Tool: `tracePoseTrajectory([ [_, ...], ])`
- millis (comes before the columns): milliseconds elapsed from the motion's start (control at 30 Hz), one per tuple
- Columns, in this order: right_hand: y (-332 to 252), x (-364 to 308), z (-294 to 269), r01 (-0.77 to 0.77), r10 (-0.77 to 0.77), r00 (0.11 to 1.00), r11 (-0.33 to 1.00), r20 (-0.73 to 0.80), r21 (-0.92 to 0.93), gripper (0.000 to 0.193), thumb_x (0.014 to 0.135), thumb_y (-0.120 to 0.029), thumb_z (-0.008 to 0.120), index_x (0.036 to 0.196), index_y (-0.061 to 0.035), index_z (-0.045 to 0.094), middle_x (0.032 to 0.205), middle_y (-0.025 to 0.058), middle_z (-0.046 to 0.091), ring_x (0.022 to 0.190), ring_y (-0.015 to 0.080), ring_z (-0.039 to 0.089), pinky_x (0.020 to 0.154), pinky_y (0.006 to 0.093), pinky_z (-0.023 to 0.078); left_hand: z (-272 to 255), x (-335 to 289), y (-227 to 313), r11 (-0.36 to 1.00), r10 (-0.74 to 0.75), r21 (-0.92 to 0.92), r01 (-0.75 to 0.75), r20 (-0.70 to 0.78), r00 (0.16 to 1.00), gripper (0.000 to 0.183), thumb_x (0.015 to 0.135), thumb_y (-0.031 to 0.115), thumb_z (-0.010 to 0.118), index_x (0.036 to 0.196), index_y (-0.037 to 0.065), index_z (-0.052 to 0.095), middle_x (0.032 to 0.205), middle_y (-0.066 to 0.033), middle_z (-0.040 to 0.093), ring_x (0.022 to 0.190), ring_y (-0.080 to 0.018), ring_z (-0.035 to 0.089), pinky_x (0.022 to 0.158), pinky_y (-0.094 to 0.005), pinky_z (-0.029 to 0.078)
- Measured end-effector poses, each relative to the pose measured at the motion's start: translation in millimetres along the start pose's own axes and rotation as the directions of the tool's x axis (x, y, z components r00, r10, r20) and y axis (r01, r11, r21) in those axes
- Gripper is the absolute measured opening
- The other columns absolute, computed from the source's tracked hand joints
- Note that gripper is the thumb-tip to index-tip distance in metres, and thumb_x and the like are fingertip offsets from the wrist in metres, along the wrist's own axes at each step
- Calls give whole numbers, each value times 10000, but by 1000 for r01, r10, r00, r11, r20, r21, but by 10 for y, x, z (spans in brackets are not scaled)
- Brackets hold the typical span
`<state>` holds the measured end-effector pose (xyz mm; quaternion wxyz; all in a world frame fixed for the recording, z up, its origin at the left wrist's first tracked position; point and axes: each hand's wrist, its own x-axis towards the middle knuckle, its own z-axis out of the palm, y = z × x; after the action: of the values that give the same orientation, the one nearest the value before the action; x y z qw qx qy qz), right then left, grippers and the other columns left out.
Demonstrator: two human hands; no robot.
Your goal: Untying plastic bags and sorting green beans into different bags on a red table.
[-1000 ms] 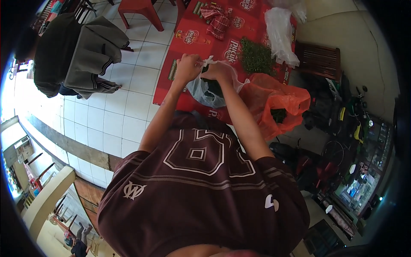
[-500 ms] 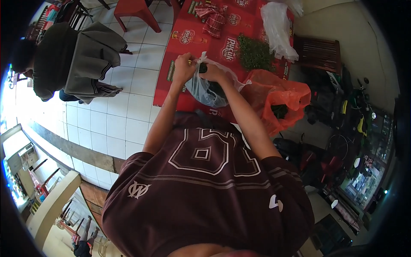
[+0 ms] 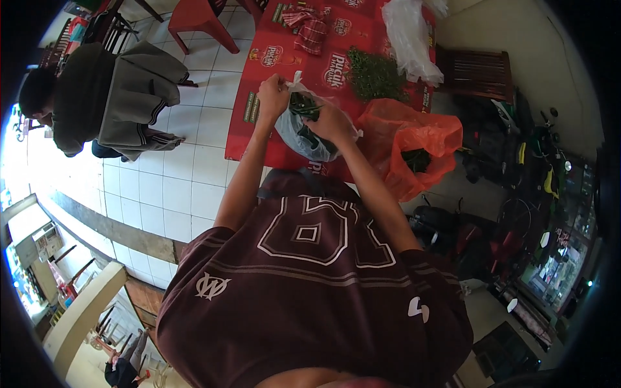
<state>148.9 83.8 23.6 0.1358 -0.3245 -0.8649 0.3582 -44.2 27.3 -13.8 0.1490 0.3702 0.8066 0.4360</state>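
Note:
On the near part of the table, a clear plastic bag [image 3: 295, 137] stands with its mouth spread, and dark leafy greens [image 3: 302, 105] show inside. My left hand [image 3: 274, 96] is closed on the bag's left rim, beside its twisted white handle. My right hand [image 3: 331, 124] is in the bag's mouth, its curled fingers against the greens; the fingertips are partly hidden among the leaves. Just right of the bag, an open orange plastic bag [image 3: 446, 132] holds more dark green leaves [image 3: 416, 160]. Beyond them lies a loose heap of fine green sprigs [image 3: 375, 74].
The red printed table cover [image 3: 242, 132] lies under everything. A checked red cloth [image 3: 312, 35] and white plastic bags [image 3: 409, 39] are farther back. A red plastic chair [image 3: 202, 26] and a bent-over person [image 3: 84, 97] are to the left; a wooden chair [image 3: 475, 70] stands right.
The clear bag's mouth has opened wider, uncovering more greens. My right hand has shifted slightly right and nearer to me, while my left hand stays at the rim.

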Motion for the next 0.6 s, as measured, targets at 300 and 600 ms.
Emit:
tracePoseTrajectory([
  [300, 181, -73, -31, -34, 59, 992, 976, -115, 214, 344, 831, -319, 773, 1079, -84, 730, 919, 160, 743, 884, 374, 714, 745, 455, 561, -5, 50, -147, 999, -24, 33, 25, -30, 999, 209, 833, 168, 642, 953, 14, 715, 887, -211, 722, 917, -392, 709, 795, -467, 546],
  [600, 122, -152, -183, 80, 26, 982, 840, -187, 536, 247, 892, -227, 735, 1041, -31, 758, 835, 137, 757, 781, 254, 746, 693, 375, 534, -155, -141, 151, 932, -11, -360, -42, -143, 990, 232, 858, 33, 568, 1051, -6, 691, 1060, -154, 747, 1005, -274, 719, 903, -389, 540],
])
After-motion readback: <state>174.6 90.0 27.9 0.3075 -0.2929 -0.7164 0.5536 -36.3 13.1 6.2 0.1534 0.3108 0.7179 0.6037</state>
